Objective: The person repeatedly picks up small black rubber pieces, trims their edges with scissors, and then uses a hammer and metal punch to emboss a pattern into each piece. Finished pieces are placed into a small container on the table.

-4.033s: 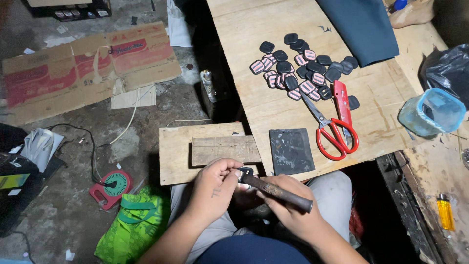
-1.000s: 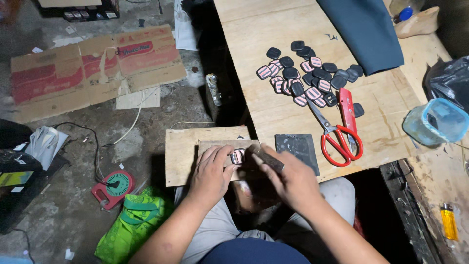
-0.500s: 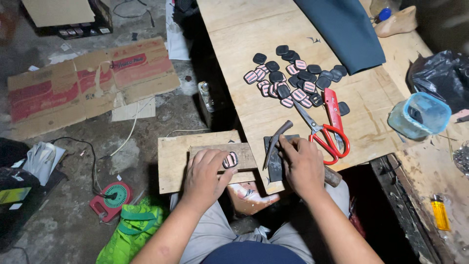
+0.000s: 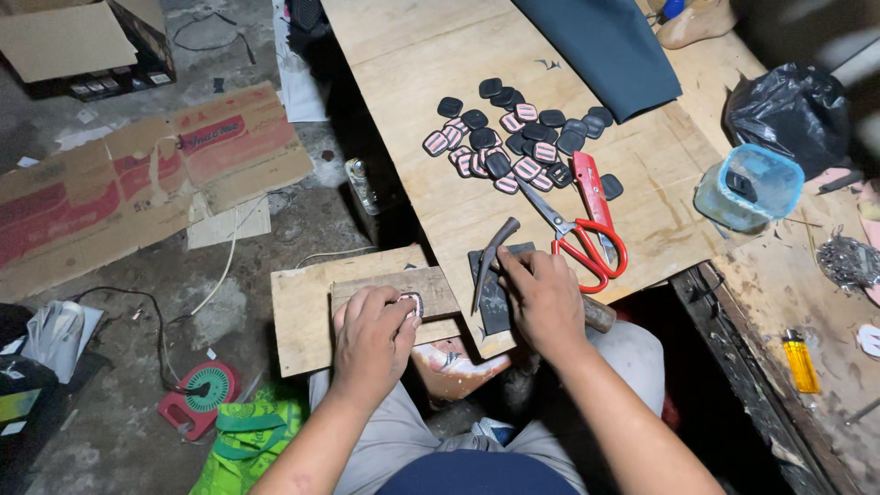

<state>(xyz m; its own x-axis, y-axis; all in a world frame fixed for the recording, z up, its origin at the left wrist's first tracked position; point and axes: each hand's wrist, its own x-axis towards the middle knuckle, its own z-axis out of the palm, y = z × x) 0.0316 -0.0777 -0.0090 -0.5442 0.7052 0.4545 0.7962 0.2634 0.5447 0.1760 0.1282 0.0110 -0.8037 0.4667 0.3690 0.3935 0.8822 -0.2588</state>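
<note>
Both bare forearms reach forward from the bottom edge, elbows bent, the two hands near each other but apart. Left hand [image 4: 371, 341] palm down, back of hand up, fingers [image 4: 403, 316] curled forward and pressed down at the tips (thumb tucked out of sight). Right hand [image 4: 546, 298] also palm down, wrist roughly straight, knuckles raised, fingers bunched at the front in a pinch-like clasp around something thin. Right forearm runs in diagonally from lower right, left one from lower left.
</note>
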